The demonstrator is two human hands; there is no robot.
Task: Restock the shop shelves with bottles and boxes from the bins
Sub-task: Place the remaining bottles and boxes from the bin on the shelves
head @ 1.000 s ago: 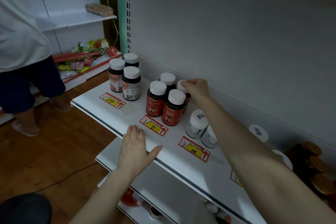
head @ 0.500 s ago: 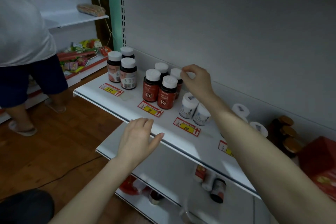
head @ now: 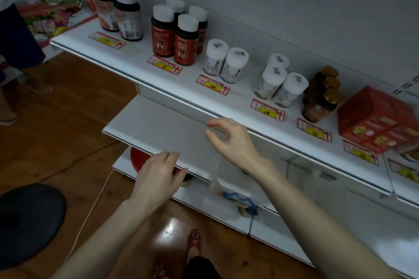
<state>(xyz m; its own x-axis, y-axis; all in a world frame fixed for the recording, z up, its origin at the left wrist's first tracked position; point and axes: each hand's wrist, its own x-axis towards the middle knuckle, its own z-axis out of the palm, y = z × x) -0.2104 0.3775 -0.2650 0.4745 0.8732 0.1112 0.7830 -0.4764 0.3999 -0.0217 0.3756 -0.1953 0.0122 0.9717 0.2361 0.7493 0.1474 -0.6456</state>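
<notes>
My right hand [head: 231, 140] hangs over the near right part of the lower shelf [head: 158, 124], its fingers loosely curled, thumb and forefinger apart, pinching nothing. My left hand [head: 158, 179] lies at that shelf's near edge, fingers together and relaxed, thumb out to the right; I cannot tell whether it touches the edge.

The stock stands on the upper shelf [head: 140, 61], farther off. From left to right there are dark bottles [head: 118, 11] with white caps, four red Fe bottles [head: 172, 34], a pair of white bottles [head: 224, 63], three more white bottles [head: 278, 81], amber jars [head: 322, 95] with gold lids, and a red box [head: 376, 118] at the far right. Price tags [head: 164, 64] lie along the shelf in front of each group.

Below the lower shelf a clear plastic container [head: 238, 188] sits partly behind my right forearm, its contents blurred. On the wooden floor to the near left are a dark round stool [head: 27, 222] and a pale cable [head: 90, 206]. Another person [head: 18, 36] stands at the far left.
</notes>
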